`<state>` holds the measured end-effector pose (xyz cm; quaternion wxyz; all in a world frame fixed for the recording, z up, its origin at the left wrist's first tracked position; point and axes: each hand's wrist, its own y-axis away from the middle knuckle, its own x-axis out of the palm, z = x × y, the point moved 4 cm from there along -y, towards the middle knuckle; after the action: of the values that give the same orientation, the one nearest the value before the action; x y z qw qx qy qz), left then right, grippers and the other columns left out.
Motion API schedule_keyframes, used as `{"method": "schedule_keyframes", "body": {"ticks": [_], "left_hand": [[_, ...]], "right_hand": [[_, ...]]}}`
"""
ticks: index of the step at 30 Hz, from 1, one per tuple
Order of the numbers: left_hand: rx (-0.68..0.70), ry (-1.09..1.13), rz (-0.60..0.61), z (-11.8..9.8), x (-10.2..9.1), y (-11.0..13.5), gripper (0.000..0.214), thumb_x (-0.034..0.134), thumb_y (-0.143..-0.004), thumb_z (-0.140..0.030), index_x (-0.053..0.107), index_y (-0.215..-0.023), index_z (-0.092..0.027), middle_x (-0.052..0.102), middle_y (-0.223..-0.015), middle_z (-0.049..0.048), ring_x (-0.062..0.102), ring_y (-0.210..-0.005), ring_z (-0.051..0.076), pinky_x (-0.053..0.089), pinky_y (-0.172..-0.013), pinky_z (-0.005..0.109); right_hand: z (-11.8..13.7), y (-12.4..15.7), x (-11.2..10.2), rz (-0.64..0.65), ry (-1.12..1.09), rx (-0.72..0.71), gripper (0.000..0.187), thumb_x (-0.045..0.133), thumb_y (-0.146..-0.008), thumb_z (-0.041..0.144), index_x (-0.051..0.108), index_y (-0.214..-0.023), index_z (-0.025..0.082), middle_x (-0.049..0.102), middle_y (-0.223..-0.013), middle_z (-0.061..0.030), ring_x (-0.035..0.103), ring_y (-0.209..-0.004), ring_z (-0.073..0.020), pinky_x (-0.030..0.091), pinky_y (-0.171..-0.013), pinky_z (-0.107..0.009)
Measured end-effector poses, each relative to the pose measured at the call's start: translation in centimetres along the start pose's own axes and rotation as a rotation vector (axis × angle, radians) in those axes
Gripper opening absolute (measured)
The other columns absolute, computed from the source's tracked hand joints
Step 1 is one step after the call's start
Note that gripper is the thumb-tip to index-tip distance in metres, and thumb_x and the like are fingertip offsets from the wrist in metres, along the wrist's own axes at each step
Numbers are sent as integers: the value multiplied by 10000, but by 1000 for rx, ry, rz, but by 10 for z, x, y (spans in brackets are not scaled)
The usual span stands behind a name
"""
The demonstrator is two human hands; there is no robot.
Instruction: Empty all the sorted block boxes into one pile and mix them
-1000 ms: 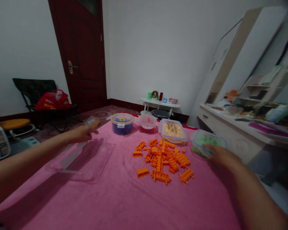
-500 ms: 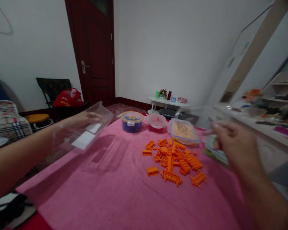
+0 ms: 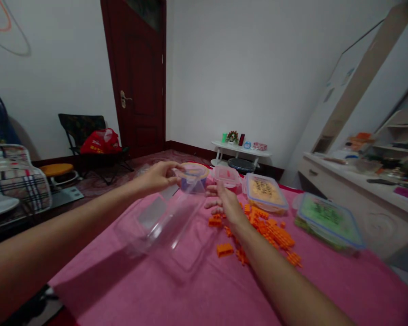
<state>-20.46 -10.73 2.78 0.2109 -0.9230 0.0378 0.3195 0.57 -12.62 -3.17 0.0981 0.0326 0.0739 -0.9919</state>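
My left hand [image 3: 159, 176] is closed on the far edge of a clear plastic container [image 3: 168, 222], which hangs tilted over the pink cloth. White label-like patches show on its wall. Just right of the container, my right hand [image 3: 227, 203] has its fingers spread, holding nothing. Beneath and beside the right forearm lies a loose heap of orange toy building bricks [image 3: 270, 231], partly hidden by that arm. A single orange brick [image 3: 225, 250] lies at the near left of the heap.
Along the table's far side stand a round blue-filled box [image 3: 193, 183], a red-lidded box [image 3: 226, 174], a yellow-filled box [image 3: 265, 192] and a green-filled box [image 3: 329, 219]. A pink cloth [image 3: 197, 299] covers the table. A white dresser [image 3: 347, 181] flanks the right.
The clear container has moved right and nearer in my left hand. My right hand has swung left from the green box, and the blurred see-through piece by it no longer shows.
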Motion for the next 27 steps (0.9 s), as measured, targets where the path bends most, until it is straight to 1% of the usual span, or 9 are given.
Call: {"method": "schedule_keyframes", "body": {"ticks": [2, 7, 10, 12, 15, 17, 21, 24, 27], "left_hand": [[47, -125, 13, -13, 26, -3, 365, 611, -716, -244, 645, -1066, -147, 611, -605, -3, 542, -536, 123, 379, -509, 212], [172, -68, 55, -64, 96, -14, 376, 575, -755, -223, 631, -1120, -145, 648, -696, 30, 584, -612, 142, 429, -572, 241], [253, 172, 172, -94, 133, -15, 460, 535, -827, -384, 563, -1234, -172, 684, -923, 82, 636, -762, 175, 488, -645, 275], [284, 246, 208, -101, 150, -13, 477, 499, -848, -451, 560, -1237, -182, 672, -1042, 103, 641, -870, 199, 507, -723, 310], [368, 170, 112, -88, 164, -13, 428, 491, -858, -437, 602, -1178, -176, 637, -1152, 110, 591, -1045, 229, 461, -909, 370], [387, 100, 34, -66, 171, -16, 402, 479, -863, -422, 619, -1152, -179, 616, -1191, 103, 547, -1119, 239, 412, -983, 388], [221, 69, 54, -9, 191, -25, 473, 411, -879, -469, 608, -1187, -169, 590, -1238, 105, 520, -1164, 249, 372, -1034, 403], [88, 137, 145, 18, 207, -25, 558, 346, -894, -512, 573, -1239, -137, 566, -1281, 116, 501, -1200, 243, 350, -1060, 389], [53, 166, 218, 27, 219, -21, 566, 324, -901, -523, 567, -1252, -151, 563, -1291, 105, 501, -1206, 236, 332, -1078, 385]], "right_hand": [[18, 25, -13, 52, -107, -38, 602, 402, -833, 651, 517, -1206, 192, 615, -1155, -139, 651, -843, -187, 510, -637, -273], [55, 91, -59, -16, 111, 16, 703, 712, -684, 441, 423, -1306, 285, 464, -1373, -100, 598, -1043, -239, 526, -784, -355], [62, 123, -114, -191, 146, 46, 651, 712, -678, 389, 448, -1264, 288, 442, -1404, -87, 557, -1134, -262, 519, -832, -358], [53, 148, -162, -429, 135, 91, 628, 695, -685, 417, 439, -1250, 315, 408, -1436, -73, 551, -1154, -277, 533, -798, -352], [13, 193, -221, -714, 40, 170, 646, 652, -690, 492, 411, -1271, 347, 358, -1475, -69, 544, -1166, -313, 541, -791, -399], [-25, 219, -247, -794, -17, 226, 735, 613, -668, 570, 370, -1324, 343, 352, -1475, -108, 560, -1129, -365, 543, -763, -474], [-75, 248, -284, -899, 111, 301, 797, 574, -617, 664, 432, -1332, 343, 523, -1341, -125, 450, -1252, -334, 462, -944, -470], [-66, 234, -313, -880, 331, 302, 729, 569, -618, 665, 495, -1291, 394, 582, -1281, -73, 441, -1264, -321, 462, -954, -470], [-33, 191, -343, -827, 566, 192, 786, 596, -654, 602, 455, -1344, 253, 536, -1330, -114, 475, -1242, -314, 419, -1009, -459]]}}
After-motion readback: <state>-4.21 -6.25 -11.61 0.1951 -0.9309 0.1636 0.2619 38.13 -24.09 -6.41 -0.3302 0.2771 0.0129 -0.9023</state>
